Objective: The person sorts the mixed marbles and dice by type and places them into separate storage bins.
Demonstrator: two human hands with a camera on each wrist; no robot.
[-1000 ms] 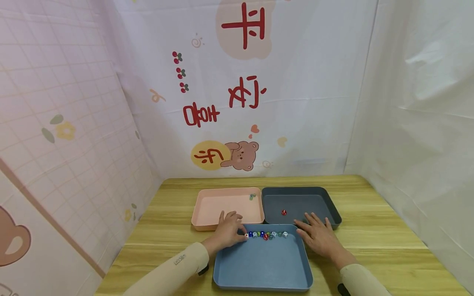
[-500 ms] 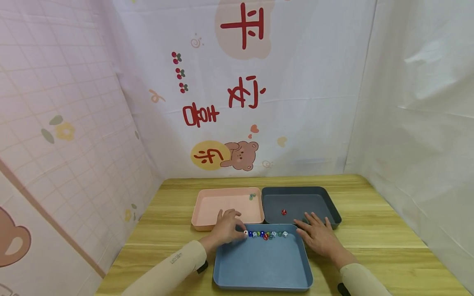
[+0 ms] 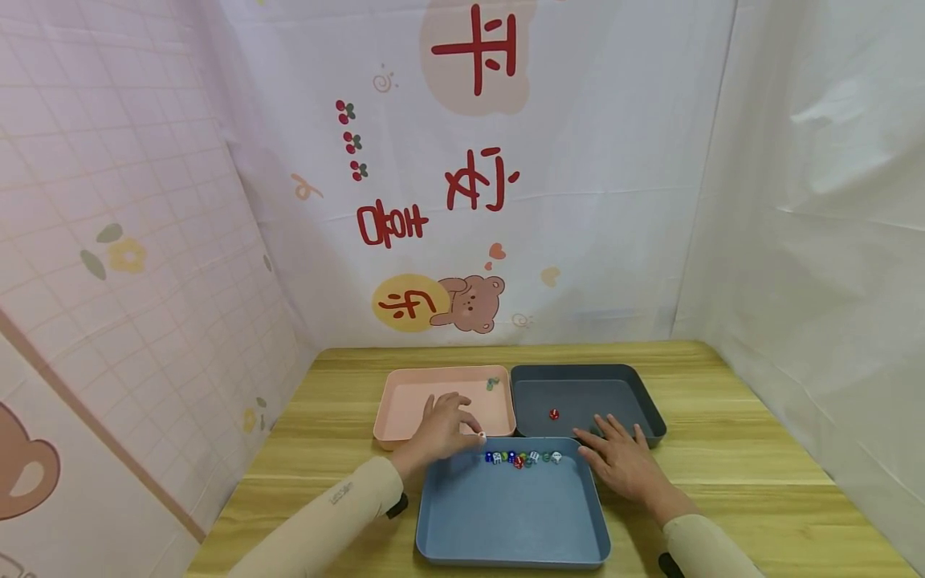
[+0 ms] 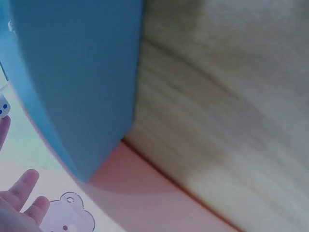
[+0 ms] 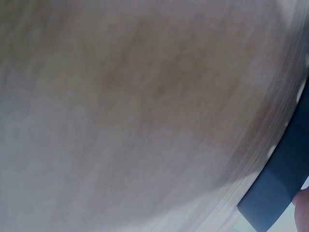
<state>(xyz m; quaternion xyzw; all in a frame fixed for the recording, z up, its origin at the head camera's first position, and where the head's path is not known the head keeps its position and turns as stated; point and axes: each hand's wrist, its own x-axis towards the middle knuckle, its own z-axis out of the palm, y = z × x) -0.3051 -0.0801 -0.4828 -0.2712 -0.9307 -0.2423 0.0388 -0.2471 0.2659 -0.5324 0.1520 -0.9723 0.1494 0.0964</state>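
The left hand (image 3: 441, 429) pinches a white die (image 3: 481, 434) between thumb and forefinger, its other fingers loosely spread over the pink tray (image 3: 419, 397). The die is up near the far left corner of the blue tray (image 3: 516, 514), close to where that tray meets the pink one; the left wrist view shows blue dots on it. The right hand (image 3: 623, 461) holds nothing that shows, its fingers spread and fairly straight across the near side of the dark tray (image 3: 585, 389), its thumb by the blue tray's far right corner; whether it touches either rim I cannot tell. Along the blue tray's far wall lies a row of small dice (image 3: 534, 457) in blue, white, red, green and yellowish tones. A red die (image 3: 554, 414) lies in the dark tray, and a few greenish dice (image 3: 492, 384) sit in the pink tray's far right corner. All three trays stand on a wood-grained desk (image 3: 759, 482), before a printed white cloth (image 3: 614, 160).
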